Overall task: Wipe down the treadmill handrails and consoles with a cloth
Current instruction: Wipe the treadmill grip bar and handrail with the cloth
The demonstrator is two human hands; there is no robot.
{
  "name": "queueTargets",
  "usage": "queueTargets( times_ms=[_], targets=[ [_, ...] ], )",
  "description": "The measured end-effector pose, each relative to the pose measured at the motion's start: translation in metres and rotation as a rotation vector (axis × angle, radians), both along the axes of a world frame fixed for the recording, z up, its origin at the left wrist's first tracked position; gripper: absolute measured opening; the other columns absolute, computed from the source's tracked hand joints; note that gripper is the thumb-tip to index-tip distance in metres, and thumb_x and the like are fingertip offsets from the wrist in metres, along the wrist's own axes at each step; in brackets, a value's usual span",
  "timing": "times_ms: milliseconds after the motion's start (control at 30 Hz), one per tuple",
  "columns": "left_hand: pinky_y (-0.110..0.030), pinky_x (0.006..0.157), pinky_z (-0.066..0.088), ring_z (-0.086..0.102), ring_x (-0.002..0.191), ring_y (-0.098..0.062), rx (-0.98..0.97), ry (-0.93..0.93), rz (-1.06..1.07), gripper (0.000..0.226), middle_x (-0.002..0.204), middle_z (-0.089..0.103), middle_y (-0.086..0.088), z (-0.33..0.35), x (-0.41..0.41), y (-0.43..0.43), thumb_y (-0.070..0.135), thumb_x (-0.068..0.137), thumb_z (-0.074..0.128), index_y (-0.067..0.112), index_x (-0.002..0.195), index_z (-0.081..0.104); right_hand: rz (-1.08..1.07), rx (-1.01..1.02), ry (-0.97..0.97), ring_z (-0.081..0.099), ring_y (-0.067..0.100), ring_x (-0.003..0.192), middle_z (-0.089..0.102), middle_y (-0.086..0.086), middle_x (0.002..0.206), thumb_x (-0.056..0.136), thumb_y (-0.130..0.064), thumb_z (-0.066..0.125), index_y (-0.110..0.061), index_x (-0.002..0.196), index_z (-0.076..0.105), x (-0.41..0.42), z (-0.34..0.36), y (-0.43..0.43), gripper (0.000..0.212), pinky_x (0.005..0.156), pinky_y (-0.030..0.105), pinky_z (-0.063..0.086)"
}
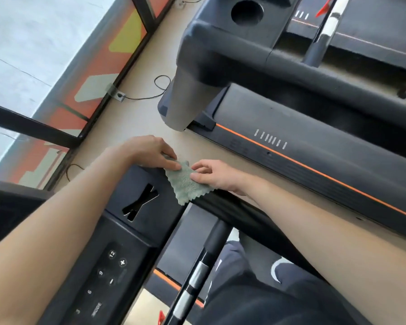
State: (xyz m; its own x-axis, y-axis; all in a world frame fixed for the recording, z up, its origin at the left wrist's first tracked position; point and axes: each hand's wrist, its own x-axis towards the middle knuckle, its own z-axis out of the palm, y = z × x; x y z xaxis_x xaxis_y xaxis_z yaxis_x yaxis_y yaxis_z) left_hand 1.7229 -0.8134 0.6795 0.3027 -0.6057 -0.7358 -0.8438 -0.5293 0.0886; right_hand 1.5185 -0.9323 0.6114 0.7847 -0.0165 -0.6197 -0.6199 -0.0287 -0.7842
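- Two bare hands meet at a small grey-green microfibre cloth, which lies on the far corner of the near treadmill's console, where the black handrail begins.
- Left hand: it comes from the console side, and its fingers are closed in a pinch on the upper edge of the cloth.
- Right hand: it comes over the handrail, with its fingertips pressed on the right edge of the cloth; the fingers are bent and near together, but I cannot tell if they really grip the cloth or only hold it down.
- The zigzag lower edge of the cloth hangs a little over the console corner, toward the person.
- On the console, nearer to the person than the cloth, there is an X-shaped slot and then a row of buttons with numbers and plus and minus signs.
- Beyond the cloth, across a strip of beige floor, stands a second treadmill with an orange stripe on its side rail and a round cup holder in its console.
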Motion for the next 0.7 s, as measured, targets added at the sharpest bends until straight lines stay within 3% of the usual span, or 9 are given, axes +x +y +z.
queueTargets(
  times_ms=[67,167,267,367,500,600,700],
  targets=[
    [-0.024,0.077,0.039,0.054,0.088,-0.010,0.085,0.076,-0.027,0.048,0.119,0.068,0.012,0.005,0.002,-0.010,0.070,0.087,0.061,0.044,0.127,0.066,0.034,0.037,-0.001,0.063,0.014,0.117,0.065,0.003,0.132,0.092,-0.041,0.071,-0.024,0.132,0.060,0.005,-0.005,-0.006,0.046,0.105,0.030,0.047],
    [-0.026,0.086,0.035,0.053,0.097,-0.011,0.174,0.155,-0.088,0.053,0.127,0.065,0.012,0.006,0.000,-0.024,0.063,0.090,0.062,0.041,0.139,0.060,0.098,0.075,0.012,0.061,0.012,0.121,0.061,0.003,0.138,0.086,-0.046,0.076,-0.030,0.134,0.060,0.002,-0.010,-0.018,0.053,0.110,0.031,0.043],
    [-0.025,0.089,0.036,0.054,0.103,-0.010,0.218,0.213,-0.090,0.052,0.127,0.065,0.012,0.003,-0.008,-0.031,0.061,0.091,0.063,0.040,0.140,0.060,0.155,0.068,0.023,0.054,0.011,0.130,0.057,0.004,0.143,0.081,-0.050,0.079,-0.034,0.137,0.057,-0.011,-0.010,-0.026,0.062,0.116,0.034,0.038],
    [-0.027,0.093,0.039,0.056,0.106,-0.009,0.229,0.273,-0.105,0.051,0.130,0.065,0.014,-0.002,-0.023,-0.037,0.063,0.090,0.062,0.043,0.138,0.060,0.146,0.066,0.021,0.053,0.009,0.131,0.058,0.003,0.142,0.080,-0.049,0.081,-0.033,0.140,0.056,-0.036,-0.009,-0.032,0.067,0.113,0.030,0.038],
    [-0.024,0.087,0.043,0.058,0.088,0.009,0.254,0.350,-0.133,0.046,0.116,0.068,0.019,-0.010,-0.058,-0.056,0.064,0.090,0.062,0.048,0.133,0.061,0.133,0.064,0.016,0.054,0.006,0.129,0.062,-0.003,0.136,0.078,-0.050,0.082,-0.034,0.137,0.058,-0.078,-0.013,-0.045,0.066,0.115,0.033,0.038],
    [-0.035,0.103,0.045,0.060,0.106,-0.002,0.259,0.376,-0.179,0.055,0.127,0.066,0.022,-0.019,-0.091,-0.068,0.078,0.082,0.059,0.054,0.132,0.060,0.118,0.064,0.037,0.054,0.003,0.126,0.064,-0.007,0.132,0.078,-0.051,0.082,-0.037,0.134,0.061,-0.119,-0.016,-0.059,0.061,0.115,0.034,0.039],
    [-0.037,0.106,0.045,0.061,0.113,-0.008,0.252,0.419,-0.187,0.063,0.125,0.066,0.024,-0.029,-0.128,-0.080,0.084,0.075,0.057,0.055,0.130,0.060,0.133,0.052,0.062,0.053,0.003,0.127,0.063,-0.008,0.133,0.080,-0.051,0.080,-0.039,0.133,0.061,-0.162,-0.016,-0.075,0.058,0.115,0.034,0.038]
  ],
)
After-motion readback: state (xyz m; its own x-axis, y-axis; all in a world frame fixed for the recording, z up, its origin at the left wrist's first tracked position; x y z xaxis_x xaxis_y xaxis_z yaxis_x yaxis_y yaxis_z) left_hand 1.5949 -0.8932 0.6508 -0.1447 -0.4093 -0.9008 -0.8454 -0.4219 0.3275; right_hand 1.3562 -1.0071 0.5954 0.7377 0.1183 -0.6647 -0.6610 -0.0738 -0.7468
